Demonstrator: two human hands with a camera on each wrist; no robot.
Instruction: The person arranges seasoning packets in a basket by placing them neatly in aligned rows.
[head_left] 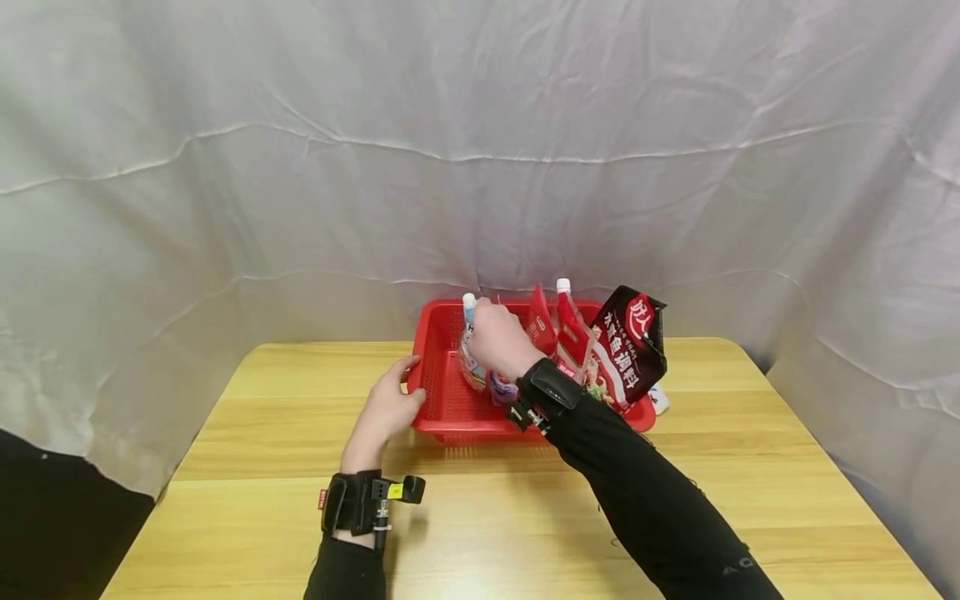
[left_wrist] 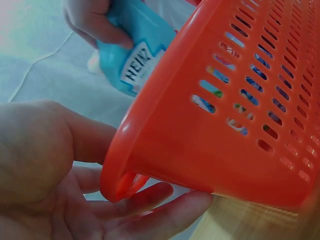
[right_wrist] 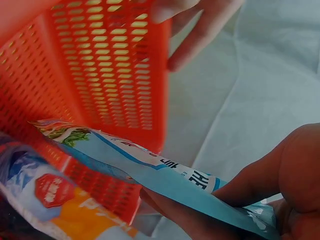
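Note:
My right hand grips a light blue Heinz pouch with a white cap near its top. The pouch stands in the left part of a red plastic basket, its lower end down inside. My left hand holds the basket's left end, with the thumb at the rim and fingers under it in the left wrist view. Beside the blue pouch, a purple, white and orange packet lies in the basket, partly hidden by my right wrist in the head view.
Farther right in the basket stand a red packet, a red pouch with a white cap and a black packet leaning over the right rim. A white item shows beside the basket on the wooden table. Grey cloth hangs behind.

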